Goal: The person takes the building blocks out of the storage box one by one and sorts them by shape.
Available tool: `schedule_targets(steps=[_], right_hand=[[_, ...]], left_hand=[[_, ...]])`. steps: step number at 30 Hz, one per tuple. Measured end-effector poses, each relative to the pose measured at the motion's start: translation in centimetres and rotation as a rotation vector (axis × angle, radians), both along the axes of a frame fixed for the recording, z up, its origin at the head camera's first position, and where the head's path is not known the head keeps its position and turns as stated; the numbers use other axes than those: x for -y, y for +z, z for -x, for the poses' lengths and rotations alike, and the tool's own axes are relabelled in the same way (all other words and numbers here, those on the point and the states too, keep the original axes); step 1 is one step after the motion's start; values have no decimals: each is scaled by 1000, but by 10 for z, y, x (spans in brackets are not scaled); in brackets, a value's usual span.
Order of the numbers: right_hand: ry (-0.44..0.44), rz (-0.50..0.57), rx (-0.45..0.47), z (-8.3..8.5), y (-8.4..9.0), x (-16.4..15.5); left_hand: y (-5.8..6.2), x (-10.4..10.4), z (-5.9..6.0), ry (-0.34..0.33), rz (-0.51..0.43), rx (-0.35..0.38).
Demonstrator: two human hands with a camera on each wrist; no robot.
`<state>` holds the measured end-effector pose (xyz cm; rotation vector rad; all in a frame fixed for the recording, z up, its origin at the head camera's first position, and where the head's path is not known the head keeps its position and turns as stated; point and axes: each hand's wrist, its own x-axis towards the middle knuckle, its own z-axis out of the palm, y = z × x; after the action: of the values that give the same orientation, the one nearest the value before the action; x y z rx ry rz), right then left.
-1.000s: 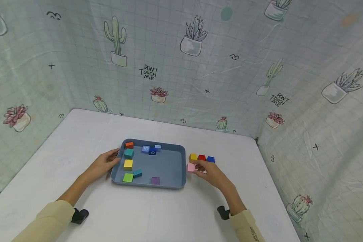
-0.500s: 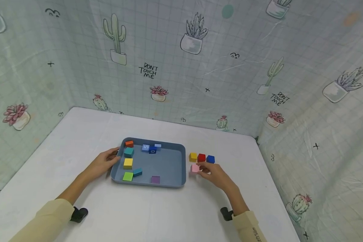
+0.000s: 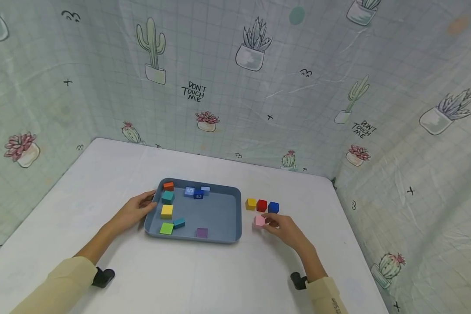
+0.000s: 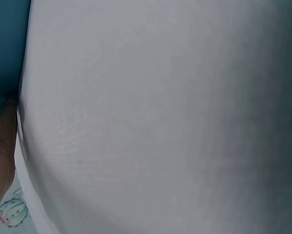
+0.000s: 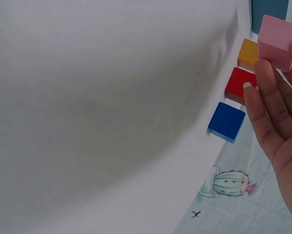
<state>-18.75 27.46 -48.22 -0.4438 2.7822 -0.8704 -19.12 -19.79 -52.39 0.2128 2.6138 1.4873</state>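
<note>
Pink cube [image 5: 277, 35]: pale pink, flat smooth faces, straight edges, top face lighter than the side faces. It is to the right of the blue-grey tray [image 3: 220, 218], well inside the white table [image 3: 204, 279], on the person's side of a row of 3 cubes: yellow cube [image 3: 250, 204], red cube [image 3: 261, 205], blue cube [image 3: 273, 207]. Whether its underside touches the table cannot be told. Right hand [image 3: 285, 230] pinches the pink cube between thumb and fingertips. Left hand [image 3: 135, 209] grips the tray's left wall; 9 blocks lie inside.

Compared with 1.0 s earlier: the pink cube, then at the tray's right wall, now stands apart from it, farther right and slightly closer to the person. The 3 cubes, partly covered then, show more fully. Tray and left hand are essentially unchanged.
</note>
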Motion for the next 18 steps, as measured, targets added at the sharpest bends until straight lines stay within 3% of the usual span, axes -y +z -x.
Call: schedule_targets(steps=[18], right_hand=[[-50,-40,-4,-2,-4,-26]], left_hand=[[-3,0,1,7,11,1]])
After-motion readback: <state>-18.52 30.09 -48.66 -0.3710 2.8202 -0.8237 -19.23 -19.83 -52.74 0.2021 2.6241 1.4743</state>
